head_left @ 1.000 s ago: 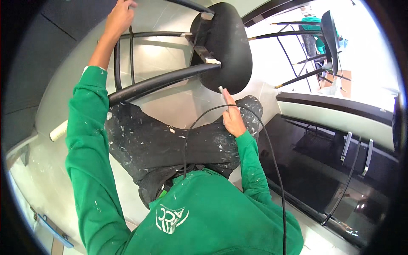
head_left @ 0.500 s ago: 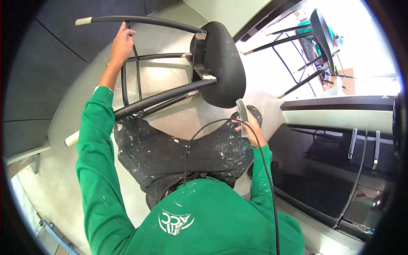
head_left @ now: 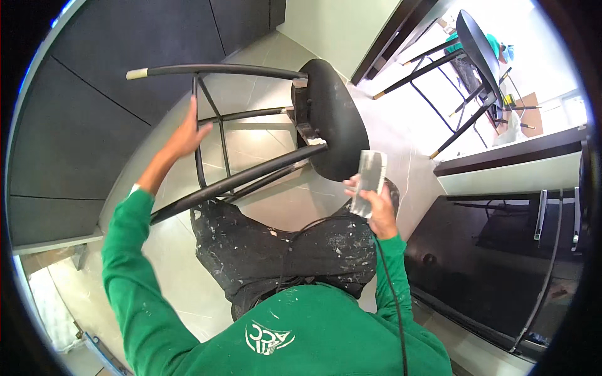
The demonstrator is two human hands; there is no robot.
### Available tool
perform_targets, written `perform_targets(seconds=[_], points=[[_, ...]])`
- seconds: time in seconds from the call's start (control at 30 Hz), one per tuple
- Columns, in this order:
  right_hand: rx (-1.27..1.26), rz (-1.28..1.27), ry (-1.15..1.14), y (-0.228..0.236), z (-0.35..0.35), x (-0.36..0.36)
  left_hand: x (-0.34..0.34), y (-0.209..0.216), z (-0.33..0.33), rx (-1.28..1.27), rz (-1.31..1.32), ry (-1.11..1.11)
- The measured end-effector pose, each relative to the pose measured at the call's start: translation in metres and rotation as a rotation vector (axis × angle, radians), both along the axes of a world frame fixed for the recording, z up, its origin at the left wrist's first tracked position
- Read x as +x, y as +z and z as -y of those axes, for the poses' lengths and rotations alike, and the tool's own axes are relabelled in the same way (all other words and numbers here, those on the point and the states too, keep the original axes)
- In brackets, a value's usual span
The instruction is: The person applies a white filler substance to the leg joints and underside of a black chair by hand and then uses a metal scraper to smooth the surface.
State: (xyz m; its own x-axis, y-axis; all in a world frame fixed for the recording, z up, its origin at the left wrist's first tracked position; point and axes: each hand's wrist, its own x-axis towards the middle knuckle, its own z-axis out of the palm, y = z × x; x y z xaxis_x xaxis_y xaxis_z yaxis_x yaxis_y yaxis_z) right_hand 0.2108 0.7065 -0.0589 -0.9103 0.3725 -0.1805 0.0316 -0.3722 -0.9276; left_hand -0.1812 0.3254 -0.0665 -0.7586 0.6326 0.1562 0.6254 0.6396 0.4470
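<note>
A black bar stool [head_left: 335, 119] lies on its side before me, its seat to the right and its legs pointing left. My left hand [head_left: 183, 136], thumb and fingers apart, is beside the stool's footrest bar [head_left: 199, 147]; whether it touches the bar I cannot tell. In my right hand [head_left: 380, 210] is a pale, translucent, flat rectangular piece [head_left: 370, 178], held upright near the seat's lower edge. Its exact kind is unclear. The lower leg [head_left: 251, 175] passes just above my knee, and its far end is hidden by my left sleeve.
A black cable [head_left: 392, 282] runs over my right forearm and lap. Dark cabinets [head_left: 94, 125] stand left, and a glossy black cabinet [head_left: 476, 263] with handles stands right. Beyond an opening are another stool [head_left: 480, 56] and a person [head_left: 492, 45] in green.
My left hand has moved down along the footrest bar and its fingers have spread. The piece in my right hand has turned from edge-on to show its broad face. The whole view has shifted.
</note>
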Motion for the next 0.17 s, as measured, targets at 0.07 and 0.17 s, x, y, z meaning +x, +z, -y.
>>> perform_targets(seconds=[0.07,0.17], points=[[-0.064,0.021,0.133,-0.005,0.009,-0.016,0.056,0.062,0.001,-0.299,0.543,0.067],[-0.17,0.032,0.249,-0.007,0.042,-0.055,0.094,0.118,0.046,-0.656,0.709,0.037]])
